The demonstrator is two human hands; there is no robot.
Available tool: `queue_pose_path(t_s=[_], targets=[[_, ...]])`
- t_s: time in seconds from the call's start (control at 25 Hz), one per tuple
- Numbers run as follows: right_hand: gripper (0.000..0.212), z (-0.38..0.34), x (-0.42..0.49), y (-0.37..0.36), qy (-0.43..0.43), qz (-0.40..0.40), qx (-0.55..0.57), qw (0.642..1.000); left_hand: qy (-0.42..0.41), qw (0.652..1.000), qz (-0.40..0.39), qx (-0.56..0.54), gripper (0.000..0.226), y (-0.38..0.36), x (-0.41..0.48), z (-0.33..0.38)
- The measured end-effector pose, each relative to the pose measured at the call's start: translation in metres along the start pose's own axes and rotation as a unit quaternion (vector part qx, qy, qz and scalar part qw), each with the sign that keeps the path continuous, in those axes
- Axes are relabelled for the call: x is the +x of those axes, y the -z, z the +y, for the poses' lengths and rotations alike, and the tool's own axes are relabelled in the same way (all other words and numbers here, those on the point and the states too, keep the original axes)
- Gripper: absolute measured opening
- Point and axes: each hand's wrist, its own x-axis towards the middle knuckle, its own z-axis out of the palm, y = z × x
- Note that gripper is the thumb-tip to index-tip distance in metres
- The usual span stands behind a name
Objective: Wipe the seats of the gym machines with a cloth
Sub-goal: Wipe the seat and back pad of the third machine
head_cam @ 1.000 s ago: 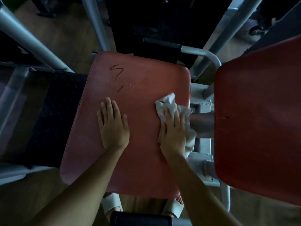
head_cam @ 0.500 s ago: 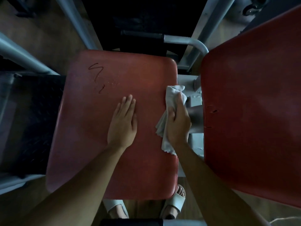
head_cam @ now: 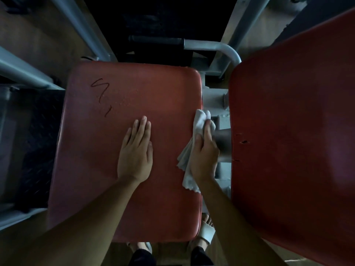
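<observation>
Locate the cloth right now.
Head view: the cloth is gripped in the right hand at the right edge of the red seat, beside the gap to the neighbouring red pad.

Gym — padded red seat (head_cam: 134,150), steel frame (head_cam: 211,47)

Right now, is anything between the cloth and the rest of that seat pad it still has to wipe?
Yes: the left hand lies flat, palm down, mid-pad on the red seat, directly left of the cloth that the right hand grips at the pad's right edge. Otherwise the pad surface looks bare.
</observation>
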Motion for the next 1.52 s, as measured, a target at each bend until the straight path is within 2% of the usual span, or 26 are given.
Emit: queue_pose_path(t_s=[0.08,0.24,0.44,0.76,0.96,1.08,1.24,1.36,1.52], targets=[[0.051,-0.001,-0.018,0.001,0.006,0.0,-0.025,1.0,0.003,1.0,0.002,-0.001,0.055,0.001,-0.001,0.001],[0.051,0.008,-0.034,-0.005,0.074,-0.013,-0.109,0.991,-0.001,1.0,0.002,0.0,0.056,0.002,-0.001,0.001],[0.062,-0.009,0.013,-0.017,0.034,0.021,-0.009,0.999,-0.001,1.0,0.012,0.001,0.055,-0.001,-0.001,0.0],[0.056,0.014,-0.041,-0.005,0.066,-0.005,-0.051,0.997,-0.003,0.999,0.029,-0.032,0.054,0.003,-0.001,0.002],[0.066,-0.004,-0.003,-0.007,0.035,-0.003,0.024,0.999,0.037,0.996,0.06,-0.058,0.049,0.014,0.026,0.015],[0.066,-0.018,0.034,-0.015,0.021,0.009,0.082,0.996,-0.004,0.997,0.044,-0.067,0.051,0.014,0.066,0.023],[0.052,-0.037,0.101,-0.028,0.04,0.021,0.054,0.998,-0.022,0.997,0.046,-0.061,0.051,0.002,0.08,0.017],[0.045,-0.049,0.147,-0.036,0.016,-0.003,0.053,0.998,-0.029,0.996,0.043,-0.069,0.051,0.0,0.082,0.016],[0.041,-0.051,0.132,-0.033,0.011,0.017,0.044,0.999,-0.034,0.998,0.034,-0.044,0.053,0.001,0.084,0.015]])
